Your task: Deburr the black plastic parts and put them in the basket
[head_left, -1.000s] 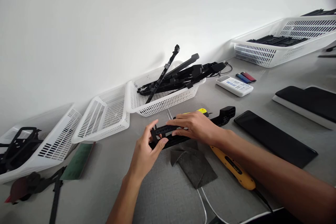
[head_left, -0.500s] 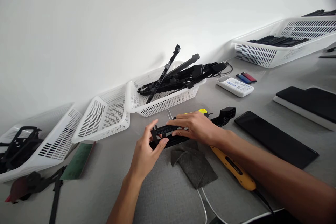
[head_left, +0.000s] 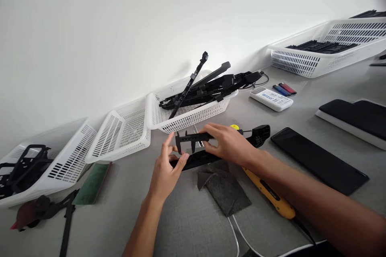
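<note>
My right hand [head_left: 224, 140] is closed around the body of a black caliper [head_left: 188, 139]. The caliper's jaws point down and stand apart, just above a long black plastic part [head_left: 197, 159]. That part lies across the table, its thick end [head_left: 259, 135] out to the right beyond my right hand. With thumb and fingers, my left hand [head_left: 165, 168] grips the part's left end, close to the caliper's jaws. A yellow-handled tool [head_left: 234, 127] shows partly behind my right hand. Below the part lies a folded dark grey cloth [head_left: 230, 194].
White baskets [head_left: 193, 119] line the wall, one heaped with black parts. An orange-yellow corded tool [head_left: 279, 202] lies under my right forearm. To the right are a black phone-like slab [head_left: 316, 160], a white device [head_left: 271, 99] and two lighters [head_left: 285, 89]. A green sheet [head_left: 92, 184] lies left.
My right hand has raised the caliper off the black part. Its jaws now show clearly and stand wider apart. My left hand stays on the part's end.
</note>
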Available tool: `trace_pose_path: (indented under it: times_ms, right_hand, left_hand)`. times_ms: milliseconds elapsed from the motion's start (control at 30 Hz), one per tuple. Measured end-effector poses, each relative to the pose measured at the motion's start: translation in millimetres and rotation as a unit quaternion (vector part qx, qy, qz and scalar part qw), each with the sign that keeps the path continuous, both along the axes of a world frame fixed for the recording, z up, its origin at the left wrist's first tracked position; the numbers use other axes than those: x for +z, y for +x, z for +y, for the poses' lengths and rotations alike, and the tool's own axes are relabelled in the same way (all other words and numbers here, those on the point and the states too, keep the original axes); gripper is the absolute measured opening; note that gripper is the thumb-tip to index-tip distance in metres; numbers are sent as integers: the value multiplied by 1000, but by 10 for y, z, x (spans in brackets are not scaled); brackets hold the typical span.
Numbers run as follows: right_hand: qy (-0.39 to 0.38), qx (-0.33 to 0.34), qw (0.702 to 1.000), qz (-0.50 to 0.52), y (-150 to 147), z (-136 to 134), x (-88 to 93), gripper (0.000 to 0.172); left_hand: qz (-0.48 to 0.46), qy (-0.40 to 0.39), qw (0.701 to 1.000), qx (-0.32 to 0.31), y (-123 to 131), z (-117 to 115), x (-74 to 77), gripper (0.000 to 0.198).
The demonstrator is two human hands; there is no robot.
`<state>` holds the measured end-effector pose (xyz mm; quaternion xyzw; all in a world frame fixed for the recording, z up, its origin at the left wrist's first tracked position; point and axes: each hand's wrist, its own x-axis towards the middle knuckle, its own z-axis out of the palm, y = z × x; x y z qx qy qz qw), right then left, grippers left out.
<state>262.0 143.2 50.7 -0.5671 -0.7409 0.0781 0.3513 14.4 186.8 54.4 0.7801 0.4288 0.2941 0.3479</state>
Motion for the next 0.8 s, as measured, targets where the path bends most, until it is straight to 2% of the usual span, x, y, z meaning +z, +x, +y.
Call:
trace_pose_path:
  times_ms: [67,200,267,467,667,800]
  right_hand:
    - [2,-36,999,16,27,16,1,23]
    - [-12,-60,998,29,136,46,36,21]
    - [-40,-74,996,34,224,67,56,22]
    - [-144,-113,983,-5,496,170,-6,19]
    - [-157,-84,984,-23,518,219,-135,25]
    - [-143,-54,988,-28,484,216,-145,25]
  left_hand:
    - [18,20,1000,0,-20,34,-4,74]
    - [72,55,996,-19,-85,104,18,43]
    - [86,80,993,-11,-136,146,44,35]
    - [86,132,988,5,-339,290,92,29]
    - [80,157,984,5,-413,349,66,28]
    - [80,164,983,10,-408,348,77,28]
